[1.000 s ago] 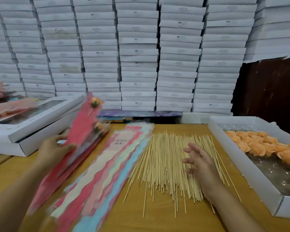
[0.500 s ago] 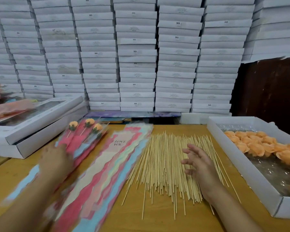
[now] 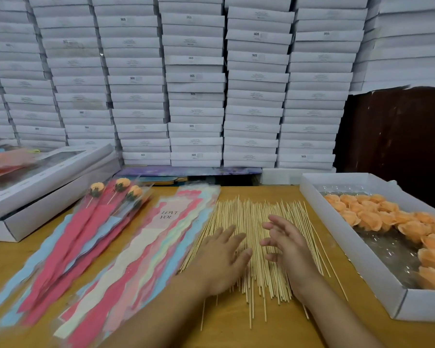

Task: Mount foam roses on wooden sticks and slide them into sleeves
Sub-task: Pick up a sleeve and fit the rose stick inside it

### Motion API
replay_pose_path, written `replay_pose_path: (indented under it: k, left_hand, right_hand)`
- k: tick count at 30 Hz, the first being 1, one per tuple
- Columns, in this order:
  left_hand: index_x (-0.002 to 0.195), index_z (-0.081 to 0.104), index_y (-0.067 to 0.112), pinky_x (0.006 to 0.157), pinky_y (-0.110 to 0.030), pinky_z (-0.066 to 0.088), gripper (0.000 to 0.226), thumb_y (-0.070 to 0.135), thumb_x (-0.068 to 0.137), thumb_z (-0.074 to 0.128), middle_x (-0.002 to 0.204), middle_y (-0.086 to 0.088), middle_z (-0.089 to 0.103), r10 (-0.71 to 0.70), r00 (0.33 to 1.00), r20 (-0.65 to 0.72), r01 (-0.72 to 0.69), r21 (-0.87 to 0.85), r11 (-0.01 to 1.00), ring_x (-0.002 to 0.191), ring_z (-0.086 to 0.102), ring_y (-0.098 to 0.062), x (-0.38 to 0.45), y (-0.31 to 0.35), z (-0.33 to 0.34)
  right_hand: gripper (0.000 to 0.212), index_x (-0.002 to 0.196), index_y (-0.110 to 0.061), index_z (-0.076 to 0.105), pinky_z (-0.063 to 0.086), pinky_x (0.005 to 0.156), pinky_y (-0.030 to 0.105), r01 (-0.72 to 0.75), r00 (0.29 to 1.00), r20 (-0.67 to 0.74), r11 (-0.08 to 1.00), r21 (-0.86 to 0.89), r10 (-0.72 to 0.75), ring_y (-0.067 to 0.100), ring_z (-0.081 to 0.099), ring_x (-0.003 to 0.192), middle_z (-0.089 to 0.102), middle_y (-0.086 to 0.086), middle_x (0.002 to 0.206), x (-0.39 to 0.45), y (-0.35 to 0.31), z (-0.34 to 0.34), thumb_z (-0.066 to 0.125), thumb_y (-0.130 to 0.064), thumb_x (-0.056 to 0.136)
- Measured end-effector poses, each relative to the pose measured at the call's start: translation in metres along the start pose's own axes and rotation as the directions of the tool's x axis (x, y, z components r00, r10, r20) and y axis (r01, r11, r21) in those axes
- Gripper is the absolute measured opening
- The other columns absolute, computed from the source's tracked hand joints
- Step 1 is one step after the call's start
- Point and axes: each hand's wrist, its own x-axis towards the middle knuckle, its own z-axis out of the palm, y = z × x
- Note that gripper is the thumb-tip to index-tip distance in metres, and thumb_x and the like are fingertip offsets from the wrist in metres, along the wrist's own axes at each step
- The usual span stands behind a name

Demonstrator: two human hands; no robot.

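Three sleeved roses lay at ten o'clock, beside empty sleeves. The white tray at three o'clock held perhaps twenty loose foam roses. Left hand and right hand, fingers spread, hovered over the wooden sticks.

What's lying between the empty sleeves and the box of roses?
In the head view, the spread of wooden sticks, with both hands, left hand and right hand, over it, then bare table.
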Motion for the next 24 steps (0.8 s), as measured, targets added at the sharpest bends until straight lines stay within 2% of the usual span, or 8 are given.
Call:
replay_pose_path:
  k: [3, 6, 8, 10, 14, 19, 21, 24]
  left_hand:
    - [0.160, 0.016, 0.030, 0.125, -0.040, -0.004, 0.066, 0.062, 0.102, 0.019, 0.169, 0.007, 0.003, 0.016, 0.997, 0.072, -0.018, 0.028, 0.999, 0.155, -0.006, -0.015, 0.000, 0.003, 0.009]
    - [0.147, 0.044, 0.028, 0.125, -0.047, 0.011, 0.057, 0.056, 0.104, 0.018, 0.155, 0.004, 0.044, 0.024, 0.999, 0.032, -0.025, 0.028, 0.999, 0.148, 0.029, -0.018, -0.002, 0.003, 0.012]
    - [0.107, 0.060, 0.028, 0.111, -0.046, 0.034, 0.044, 0.049, 0.105, 0.021, 0.106, 0.006, 0.066, 0.058, 0.989, -0.133, -0.054, 0.031, 0.998, 0.106, 0.057, -0.015, -0.004, 0.004, 0.009]
    - [0.087, 0.055, 0.026, 0.097, -0.042, 0.043, 0.036, 0.043, 0.103, 0.027, 0.083, 0.007, 0.060, 0.110, 0.955, -0.276, -0.105, 0.033, 0.994, 0.082, 0.052, -0.014, -0.006, 0.004, 0.008]
    - [0.126, 0.059, 0.026, 0.116, -0.040, 0.030, 0.044, 0.046, 0.103, 0.027, 0.136, 0.005, 0.056, 0.150, 0.977, -0.150, -0.145, 0.041, 0.989, 0.132, 0.045, -0.014, -0.007, 0.001, 0.017]
    - [0.113, 0.068, 0.026, 0.108, -0.038, 0.035, 0.048, 0.046, 0.100, 0.026, 0.112, 0.012, 0.066, 0.140, 0.958, -0.249, -0.151, -0.027, 0.988, 0.109, 0.051, -0.005, -0.008, 0.007, 0.016]
    - [0.125, 0.065, 0.027, 0.113, -0.036, 0.034, 0.049, 0.048, 0.101, 0.028, 0.129, 0.010, 0.061, 0.128, 0.955, -0.268, -0.147, -0.051, 0.988, 0.124, 0.047, -0.007, -0.008, 0.006, 0.016]
    - [0.149, 0.042, 0.034, 0.124, -0.036, 0.009, 0.058, 0.058, 0.101, 0.021, 0.162, 0.008, 0.031, 0.105, 0.992, -0.070, -0.109, -0.056, 0.992, 0.151, 0.017, -0.012, -0.011, 0.002, 0.019]
  right_hand:
    - [0.028, 0.120, -0.033, 0.061, 0.052, 0.060, 0.026, 0.002, 1.000, 0.002, 1.000, -0.005, -0.002, 0.011, 0.067, 0.081, 0.068, -0.009, 0.115, 0.000, 0.000, 0.000, 0.052, -0.016, 0.100]
    - [0.028, 0.120, -0.034, 0.061, 0.053, 0.060, 0.025, 0.001, 1.000, -0.007, 1.000, -0.006, -0.001, 0.011, 0.068, 0.081, 0.069, -0.011, 0.112, 0.001, 0.000, 0.000, 0.053, -0.016, 0.100]
    - [0.028, 0.120, -0.034, 0.061, 0.053, 0.060, 0.025, 0.000, 1.000, -0.010, 1.000, -0.012, 0.000, 0.011, 0.068, 0.081, 0.069, -0.010, 0.112, 0.001, 0.000, 0.000, 0.053, -0.016, 0.100]
    - [0.029, 0.119, -0.035, 0.060, 0.053, 0.061, 0.025, 0.000, 1.000, -0.010, 1.000, -0.017, 0.000, 0.011, 0.068, 0.081, 0.068, -0.010, 0.113, 0.001, -0.001, 0.001, 0.052, -0.015, 0.100]
    - [0.031, 0.119, -0.035, 0.060, 0.053, 0.063, 0.028, 0.003, 1.000, -0.017, 0.999, -0.047, -0.004, 0.012, 0.067, 0.083, 0.066, -0.008, 0.117, -0.001, -0.003, 0.002, 0.052, -0.012, 0.100]
    - [0.035, 0.116, -0.041, 0.057, 0.052, 0.074, 0.033, 0.044, 0.999, -0.025, 0.987, -0.157, -0.048, 0.013, 0.065, 0.091, 0.064, -0.011, 0.118, -0.004, -0.007, 0.004, 0.054, -0.012, 0.097]
    - [0.035, 0.117, -0.041, 0.057, 0.053, 0.080, 0.034, 0.070, 0.996, -0.031, 0.974, -0.215, -0.079, 0.012, 0.064, 0.098, 0.063, -0.012, 0.119, -0.006, -0.010, 0.005, 0.055, -0.012, 0.097]
    - [0.039, 0.122, -0.038, 0.054, 0.049, 0.077, 0.016, 0.144, 0.982, -0.060, 0.920, -0.364, -0.178, -0.004, 0.058, 0.097, 0.060, -0.017, 0.118, -0.010, -0.015, 0.005, 0.057, -0.009, 0.096]
